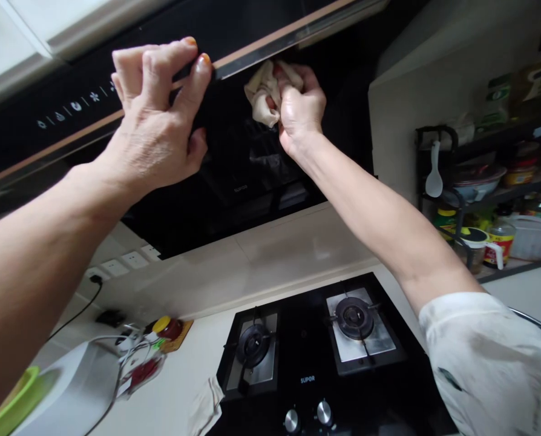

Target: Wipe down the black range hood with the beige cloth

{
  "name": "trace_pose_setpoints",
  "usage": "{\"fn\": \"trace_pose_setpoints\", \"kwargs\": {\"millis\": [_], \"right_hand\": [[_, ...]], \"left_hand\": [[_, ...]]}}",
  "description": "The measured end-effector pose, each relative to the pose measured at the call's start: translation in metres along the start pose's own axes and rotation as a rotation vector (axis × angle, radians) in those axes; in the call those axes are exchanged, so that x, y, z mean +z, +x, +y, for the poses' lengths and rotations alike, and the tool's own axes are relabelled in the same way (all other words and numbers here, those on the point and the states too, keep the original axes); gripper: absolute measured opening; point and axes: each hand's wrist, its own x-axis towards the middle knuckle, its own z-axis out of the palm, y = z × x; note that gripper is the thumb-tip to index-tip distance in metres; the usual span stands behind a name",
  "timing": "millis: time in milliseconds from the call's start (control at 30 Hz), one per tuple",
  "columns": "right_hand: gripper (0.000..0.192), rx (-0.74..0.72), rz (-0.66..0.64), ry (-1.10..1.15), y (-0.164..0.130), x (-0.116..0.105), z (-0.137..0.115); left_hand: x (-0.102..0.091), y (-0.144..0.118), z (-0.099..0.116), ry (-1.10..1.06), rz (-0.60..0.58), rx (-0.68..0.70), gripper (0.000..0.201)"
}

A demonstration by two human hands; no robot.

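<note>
**Kitchen hood, with a cloth held beneath its front edge**

A black range hood is mounted above a white counter, into which a black two-burner cooktop is set. By the cooktop's left edge, toward its front corner, a second, pale folded cloth has been laid.

The step in hand is judged to be wiping of the hood. A cloth is bunched in the right hand, its fingers closed around it, and is held against the dark surface just below the hood's copper-coloured strip. By the left hand nothing is gripped: its fingers are spread, with fingertips rested on the strip and the front panel, apparently as a brace. For the next move, even pressure along the edge would seem to be called for.

The cloth is beige, soft-looking and crumpled into loose folds; whether it is damp cannot be told.
</note>
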Motion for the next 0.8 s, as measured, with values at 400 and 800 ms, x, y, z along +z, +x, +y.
{"fn": "trace_pose_setpoints", "kwargs": {"millis": [400,800], "right_hand": [[0.056,0.226,0.061,-0.052,0.028,-0.093,0.029],[0.052,-0.044,-0.15,-0.11,0.002,-0.034,-0.01]], "left_hand": [[0.02,0.0,-0.013,0.014,0.072,0.009,0.118],[0.01,-0.001,-0.005,0.019,0.056,0.044,0.118]]}}
